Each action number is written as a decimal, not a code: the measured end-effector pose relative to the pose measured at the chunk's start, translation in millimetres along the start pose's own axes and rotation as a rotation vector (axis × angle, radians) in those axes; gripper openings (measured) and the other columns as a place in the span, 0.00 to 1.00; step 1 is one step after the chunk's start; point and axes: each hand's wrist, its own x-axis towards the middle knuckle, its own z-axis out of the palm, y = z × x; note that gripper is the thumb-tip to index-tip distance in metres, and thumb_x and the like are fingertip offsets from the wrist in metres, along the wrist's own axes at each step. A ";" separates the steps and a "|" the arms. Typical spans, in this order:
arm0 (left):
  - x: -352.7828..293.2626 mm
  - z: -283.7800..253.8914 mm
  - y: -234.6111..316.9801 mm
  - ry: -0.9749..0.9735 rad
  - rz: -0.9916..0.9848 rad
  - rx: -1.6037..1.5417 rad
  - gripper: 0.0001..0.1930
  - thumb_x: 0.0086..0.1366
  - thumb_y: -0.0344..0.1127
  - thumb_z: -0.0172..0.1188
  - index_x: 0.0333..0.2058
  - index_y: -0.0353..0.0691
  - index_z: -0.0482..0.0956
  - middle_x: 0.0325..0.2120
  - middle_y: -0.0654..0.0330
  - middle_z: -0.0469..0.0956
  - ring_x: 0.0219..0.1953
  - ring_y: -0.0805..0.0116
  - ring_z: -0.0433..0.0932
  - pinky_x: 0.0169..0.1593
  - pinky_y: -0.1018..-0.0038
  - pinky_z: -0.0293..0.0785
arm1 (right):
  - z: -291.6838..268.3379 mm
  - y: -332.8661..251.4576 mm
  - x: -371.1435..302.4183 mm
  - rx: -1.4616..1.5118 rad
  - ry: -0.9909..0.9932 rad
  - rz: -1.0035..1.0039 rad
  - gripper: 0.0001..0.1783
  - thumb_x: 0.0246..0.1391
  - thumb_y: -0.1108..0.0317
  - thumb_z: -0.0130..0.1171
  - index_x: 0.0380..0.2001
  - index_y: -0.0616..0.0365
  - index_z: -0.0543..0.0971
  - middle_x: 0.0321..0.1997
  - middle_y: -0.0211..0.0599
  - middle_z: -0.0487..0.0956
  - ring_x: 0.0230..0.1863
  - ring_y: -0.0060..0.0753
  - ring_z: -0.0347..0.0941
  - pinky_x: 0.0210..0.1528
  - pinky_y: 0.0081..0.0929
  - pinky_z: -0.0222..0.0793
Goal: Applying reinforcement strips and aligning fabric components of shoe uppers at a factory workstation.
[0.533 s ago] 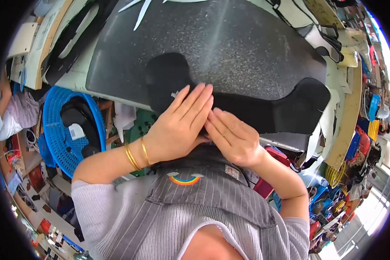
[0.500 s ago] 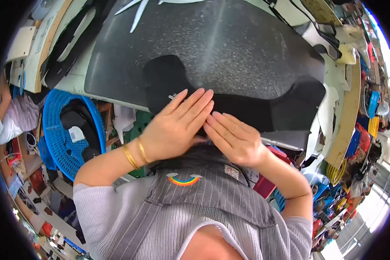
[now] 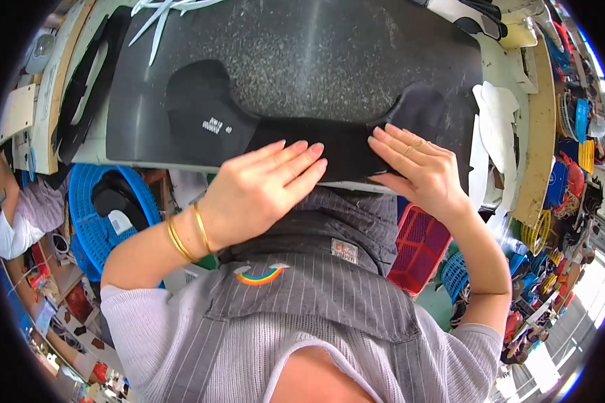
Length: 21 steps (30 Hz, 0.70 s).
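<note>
A black flat cut piece [image 3: 296,138], with a wide rounded lobe at each end and a narrower middle band, lies along the near edge of the dark work board [image 3: 302,60]. White printing shows on its left lobe. My left hand [image 3: 262,185] rests on the near edge of the band, fingers stretched out and pointing right. Flat on the piece where the band meets the right lobe is my right hand [image 3: 420,164], fingers extended and thumb apart. The two hands stand apart, with bare black material between them.
White strips [image 3: 158,23] lie at the board's far left corner. White cut pieces [image 3: 497,127] sit along its right side. Below the table's left edge stands a blue basket [image 3: 81,215] with black pieces inside; a red crate [image 3: 420,248] is at lower right. Another person's arm [image 3: 7,181] shows far left.
My hands have spread from nearly touching at the middle, the right one sliding rightward along the piece. The left lobe's printing is now uncovered. The whole view has shifted somewhat.
</note>
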 end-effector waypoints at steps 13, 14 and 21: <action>-59.2 -88.0 -69.6 0.640 -0.338 0.398 0.16 0.53 0.25 0.54 0.41 0.44 0.81 0.35 0.57 0.83 0.38 0.59 0.82 0.43 0.68 0.78 | -29.3 -14.7 1.1 0.248 0.526 0.457 0.14 0.54 0.77 0.60 0.45 0.66 0.80 0.45 0.47 0.81 0.47 0.45 0.78 0.52 0.31 0.71; -58.4 -107.5 -85.8 0.732 -0.482 0.545 0.16 0.56 0.24 0.53 0.42 0.45 0.81 0.36 0.56 0.83 0.39 0.59 0.82 0.43 0.68 0.78 | -32.5 -12.2 1.7 0.231 0.550 0.481 0.14 0.54 0.77 0.60 0.45 0.66 0.80 0.45 0.47 0.81 0.47 0.45 0.78 0.52 0.31 0.71; -171.9 -119.3 -274.5 0.312 -1.027 0.600 0.17 0.63 0.28 0.50 0.49 0.45 0.79 0.38 0.47 0.81 0.42 0.44 0.78 0.45 0.53 0.74 | -22.9 21.5 53.7 -0.010 0.399 0.124 0.13 0.48 0.71 0.65 0.39 0.61 0.80 0.39 0.42 0.82 0.40 0.45 0.78 0.41 0.35 0.75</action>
